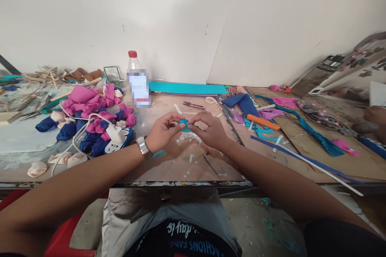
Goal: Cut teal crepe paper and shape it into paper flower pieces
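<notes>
Between both hands, above the middle of the work table, is a small bunched piece of teal fabric (183,121). My left hand (165,130) pinches it from the left with thumb and forefinger. On the other side, my right hand (211,128) grips its right edge the same way. Below the hands the brown tabletop (177,164) carries small white scraps and whitish smears. A thin dark strip (210,164) lies just beneath the right hand. Beyond the fingers rest dark-handled snips (194,105) and a roll of tape (210,100).
Rolled pink and blue fabric pieces (96,116) are heaped at left, with a white cable and plug (115,132) over them. A red-capped bottle (133,62) stands behind. An orange cutter (263,122) and fabric strips lie right. Another person's hand (375,116) shows at far right.
</notes>
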